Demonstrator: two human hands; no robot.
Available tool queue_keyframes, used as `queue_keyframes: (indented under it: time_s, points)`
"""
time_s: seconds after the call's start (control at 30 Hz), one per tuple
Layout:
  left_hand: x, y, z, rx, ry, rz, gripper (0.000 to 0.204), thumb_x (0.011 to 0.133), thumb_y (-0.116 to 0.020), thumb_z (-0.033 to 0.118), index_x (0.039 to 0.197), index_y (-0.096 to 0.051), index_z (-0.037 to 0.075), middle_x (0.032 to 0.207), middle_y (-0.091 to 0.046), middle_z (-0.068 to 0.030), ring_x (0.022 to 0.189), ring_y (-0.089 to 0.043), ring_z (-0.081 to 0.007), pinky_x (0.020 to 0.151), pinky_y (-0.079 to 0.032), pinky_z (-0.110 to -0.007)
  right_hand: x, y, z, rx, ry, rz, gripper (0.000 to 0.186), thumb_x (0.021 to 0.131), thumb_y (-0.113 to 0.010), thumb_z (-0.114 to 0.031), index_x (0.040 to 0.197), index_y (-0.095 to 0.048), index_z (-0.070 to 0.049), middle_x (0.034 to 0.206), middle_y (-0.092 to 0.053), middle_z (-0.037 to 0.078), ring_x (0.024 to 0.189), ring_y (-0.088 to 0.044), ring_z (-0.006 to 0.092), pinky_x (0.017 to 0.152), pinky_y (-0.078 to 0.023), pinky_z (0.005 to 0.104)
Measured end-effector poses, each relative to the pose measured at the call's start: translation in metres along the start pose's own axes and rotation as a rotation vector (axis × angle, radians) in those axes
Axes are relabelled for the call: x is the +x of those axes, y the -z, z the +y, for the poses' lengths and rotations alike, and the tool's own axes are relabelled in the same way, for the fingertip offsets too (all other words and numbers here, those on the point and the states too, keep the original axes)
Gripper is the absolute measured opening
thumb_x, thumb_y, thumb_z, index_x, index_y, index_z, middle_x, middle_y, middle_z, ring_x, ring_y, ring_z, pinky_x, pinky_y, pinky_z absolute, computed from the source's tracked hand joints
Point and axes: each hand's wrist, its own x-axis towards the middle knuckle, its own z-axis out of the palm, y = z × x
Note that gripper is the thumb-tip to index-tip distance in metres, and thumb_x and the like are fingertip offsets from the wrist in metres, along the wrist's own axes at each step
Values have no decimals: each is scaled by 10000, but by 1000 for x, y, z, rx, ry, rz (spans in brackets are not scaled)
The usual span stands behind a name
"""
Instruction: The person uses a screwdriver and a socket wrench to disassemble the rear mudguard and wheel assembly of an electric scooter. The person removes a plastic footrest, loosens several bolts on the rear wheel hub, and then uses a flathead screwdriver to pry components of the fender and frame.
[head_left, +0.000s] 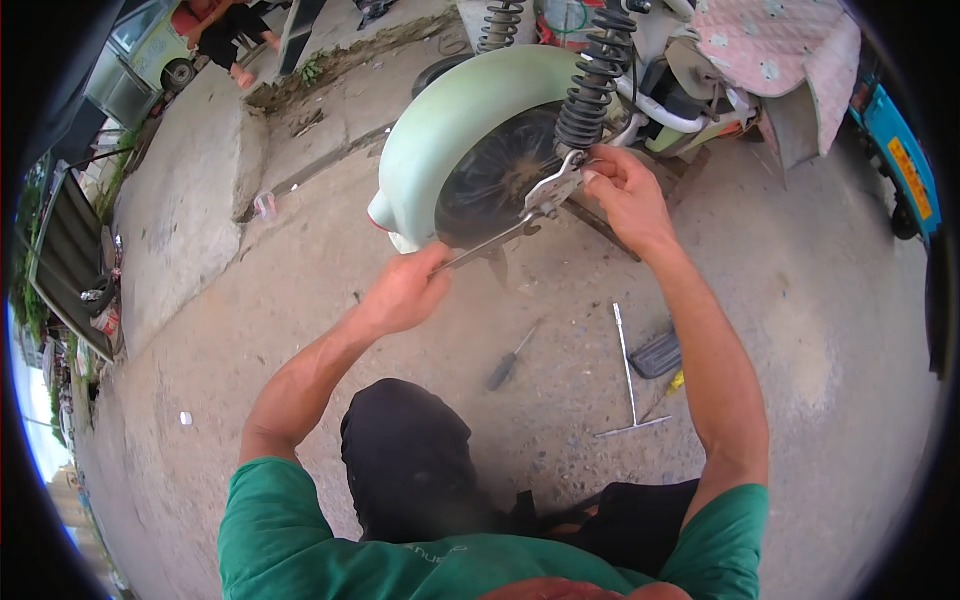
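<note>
Head view: left hand (408, 288), fingers curled tight round the near end of a wrench (490, 243), thin and metal; right hand (630, 198), thumb and fingers drawn together at the bracket (550, 190), any small part between them not visible. Step, as judged: working a fastener at the bracket. Good practice: wrench seated squarely before load; pull applied smoothly, in the plane of the turn; right fingertips guarding the joint yet clear of the wrench's swing; left knuckles minded, the fender (440, 120) end being just beside them, should the tool slip. Position of bracket: ahead of the person, beyond and right of the left hand, at the right fingertips, below the shock (598, 80) and in front of the wheel (500, 180). Wrench: slanting up from the left hand to the bracket's lower bolt, its seating too small to confirm. Loose on the ground, nearer the person than the bracket: screwdriver (500, 373), T-handle (627, 370), black pad (656, 355).
</note>
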Motion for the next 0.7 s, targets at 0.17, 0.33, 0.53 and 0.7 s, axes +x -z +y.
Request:
queue_keyframes:
  time_s: [0.17, 0.33, 0.53, 0.7]
  points:
    - [15, -5, 2, 69, 46, -7, 157, 991, -573, 141, 1103, -594, 33, 860, -647, -198, 813, -652, -390, 752, -515, -461, 4, -3, -13, 101, 96, 1, 423, 948, -659, -140, 1334, -595, 20, 1168, -711, 103, 1018, -668, 166, 921, -516, 321]
    - [11, -39, -30, 47, -20, 105, 178, 984, -584, 129, 1144, -589, 50, 899, -652, -219, 843, -659, -426, 754, -518, -484, 8, -6, -17, 225, 90, -41, 432, 950, -666, -135, 1347, -583, 15, 1192, -706, 84, 1055, -649, 149, 944, -499, 315]
    - [0, -73, -51, 70, 66, 99, 205, 975, -587, 113, 1167, -569, 45, 896, -648, -237, 841, -656, -449, 721, -518, -493, 14, -18, -20, 310, 99, -4, 424, 957, -670, -141, 1337, -577, 23, 1178, -704, 75, 1054, -634, 135, 916, -486, 294]
    - [3, -78, -61, 23, -36, 138, 216, 968, -589, 94, 1175, -561, 42, 894, -650, -236, 837, -655, -457, 723, -518, -501, 17, -19, -21, 286, 69, 1, 386, 956, -690, -162, 1289, -595, 10, 1076, -690, 30, 915, -589, 89, 806, -473, 269]
